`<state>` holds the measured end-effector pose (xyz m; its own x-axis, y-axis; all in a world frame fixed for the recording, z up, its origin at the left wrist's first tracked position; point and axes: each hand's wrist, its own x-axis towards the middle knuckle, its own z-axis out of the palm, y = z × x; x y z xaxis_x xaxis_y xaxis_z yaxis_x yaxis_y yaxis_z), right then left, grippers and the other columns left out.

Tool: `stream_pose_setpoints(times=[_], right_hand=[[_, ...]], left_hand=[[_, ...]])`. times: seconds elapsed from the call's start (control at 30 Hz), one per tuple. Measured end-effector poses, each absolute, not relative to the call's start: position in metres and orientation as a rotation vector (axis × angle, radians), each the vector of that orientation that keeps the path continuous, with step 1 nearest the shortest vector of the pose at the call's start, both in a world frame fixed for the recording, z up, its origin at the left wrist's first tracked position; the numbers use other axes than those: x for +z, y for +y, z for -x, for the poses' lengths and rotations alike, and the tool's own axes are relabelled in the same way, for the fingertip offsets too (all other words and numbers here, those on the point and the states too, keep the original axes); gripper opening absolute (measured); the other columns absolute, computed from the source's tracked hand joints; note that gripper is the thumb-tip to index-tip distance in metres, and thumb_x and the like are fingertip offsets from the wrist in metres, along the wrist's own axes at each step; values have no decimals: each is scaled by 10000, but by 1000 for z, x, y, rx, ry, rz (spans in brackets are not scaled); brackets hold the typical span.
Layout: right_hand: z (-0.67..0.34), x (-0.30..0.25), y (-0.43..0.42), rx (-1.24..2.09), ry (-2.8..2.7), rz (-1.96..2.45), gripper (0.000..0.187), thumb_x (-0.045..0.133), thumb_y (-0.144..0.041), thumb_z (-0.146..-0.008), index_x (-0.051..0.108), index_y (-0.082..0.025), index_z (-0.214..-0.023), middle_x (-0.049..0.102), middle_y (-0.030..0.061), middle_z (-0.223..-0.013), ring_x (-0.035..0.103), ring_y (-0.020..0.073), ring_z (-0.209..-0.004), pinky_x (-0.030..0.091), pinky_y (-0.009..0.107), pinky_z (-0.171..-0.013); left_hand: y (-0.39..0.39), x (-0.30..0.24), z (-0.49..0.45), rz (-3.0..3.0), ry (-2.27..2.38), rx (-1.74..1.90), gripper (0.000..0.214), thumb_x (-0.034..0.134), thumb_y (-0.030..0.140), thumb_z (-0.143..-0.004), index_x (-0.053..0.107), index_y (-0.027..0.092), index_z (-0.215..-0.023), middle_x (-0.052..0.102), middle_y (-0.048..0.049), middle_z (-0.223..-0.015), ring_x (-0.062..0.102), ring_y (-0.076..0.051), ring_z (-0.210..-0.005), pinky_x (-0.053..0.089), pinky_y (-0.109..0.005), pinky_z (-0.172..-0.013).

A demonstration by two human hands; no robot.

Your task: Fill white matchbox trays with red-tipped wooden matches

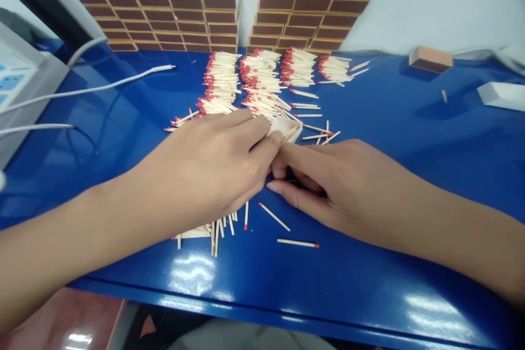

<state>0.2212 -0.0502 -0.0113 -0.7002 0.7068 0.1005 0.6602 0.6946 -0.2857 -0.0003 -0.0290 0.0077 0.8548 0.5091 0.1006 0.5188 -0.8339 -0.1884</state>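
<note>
Two hands meet near the middle of the frame over a blue surface (356, 279). The left hand (229, 158), entering from the left edge, grasps a small white tray (280, 124) between its fingers, apparently to steady it; the tray sits at frame centre, just beyond the knuckles, with matchsticks (292, 134) visible inside. The right hand (328, 180), entering from the right, has its fingers curled against the tray's near end; whether they pinch anything cannot be told, since the gap is shaded and partly covered.

Above the hands, a row of match piles (262, 82) lies with most red heads toward the left, an alignment that probably lets the sticks pack closely. More matches (223, 227) protrude below the left hand, while a loose match (298, 243) lies apart at lower centre.

At the top, a left stack of matchboxes (141, 1) and a right stack of matchboxes (315, 4) stand at the wall, their dark striking sides facing outward, presumably to leave the nearer area free for handling. A single matchbox (430, 60) and another white tray (504, 95) rest at upper right; a white cable (123, 82) crosses upper left.
</note>
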Motion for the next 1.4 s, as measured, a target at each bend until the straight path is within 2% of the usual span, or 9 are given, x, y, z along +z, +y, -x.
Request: stream_pose_setpoints(times=[0.2,0.4,0.57,0.7,0.87,1.0,1.13,1.3,1.4], right_hand=[[-221,-11,-49,369,-2691,1093,174,485,-320,-1023,540,-185,-926,590,-23,-693,476,104,-520,209,276,-540],[-222,-12,-49,417,-2675,1071,153,522,-301,-1004,539,-188,-903,595,-22,-715,485,104,-542,252,273,-553],[-223,-14,-48,415,-2670,1043,138,530,-297,-999,542,-195,-907,576,-32,-692,470,106,-529,268,274,-546],[-224,-15,-47,371,-2669,1037,141,531,-298,-1000,532,-204,-894,572,-32,-686,460,108,-517,277,276,-541],[-225,-13,-48,321,-2687,1033,126,498,-297,-1013,540,-218,-925,599,-21,-700,518,128,-555,296,282,-552],[-225,-12,-48,294,-2691,997,102,512,-288,-1013,528,-228,-932,600,-33,-710,507,119,-534,295,282,-546],[-227,-13,-49,306,-2687,1009,99,565,-305,-996,528,-240,-932,556,-60,-684,453,105,-498,312,275,-538],[-231,-17,-48,316,-2677,1090,99,589,-347,-990,586,-250,-1009,557,-62,-652,487,108,-512,348,278,-538],[-232,-17,-47,310,-2678,1067,105,577,-353,-994,585,-251,-1016,566,-63,-647,498,98,-507,340,276,-513]], left_hand=[[-29,6,1,2848,-740,-115,363,382,326,-1045,694,142,-1062,651,-100,-968,631,-243,-886,534,-391,-772],[-35,9,0,2818,-726,51,305,398,225,-1009,687,129,-1018,630,-114,-953,626,-273,-930,535,-409,-775],[-43,10,1,2921,-811,-46,312,406,238,-1011,694,136,-952,616,-112,-948,627,-289,-935,540,-441,-803],[-51,10,2,2911,-870,-9,252,469,157,-949,693,132,-1061,643,-134,-1033,636,-323,-1008,550,-476,-857],[-59,9,4,2928,-946,-29,377,484,161,-922,657,127,-1255,665,-160,-1146,640,-358,-1116,564,-498,-899],[-70,7,5,2928,-1043,-103,406,509,125,-890,657,147,-1268,663,-147,-1206,607,-376,-1244,542,-531,-1015],[-79,7,10,2980,-1117,-178,428,515,175,-898,633,166,-1309,646,-126,-1260,572,-384,-1328,481,-568,-1127],[-82,7,14,3007,-1130,-211,443,449,184,-892,642,188,-1290,667,-100,-1238,579,-375,-1338,476,-566,-1133],[-82,6,13,3009,-1122,-208,432,467,212,-886,654,176,-1273,675,-107,-1228,582,-383,-1329,489,-558,-1117]])
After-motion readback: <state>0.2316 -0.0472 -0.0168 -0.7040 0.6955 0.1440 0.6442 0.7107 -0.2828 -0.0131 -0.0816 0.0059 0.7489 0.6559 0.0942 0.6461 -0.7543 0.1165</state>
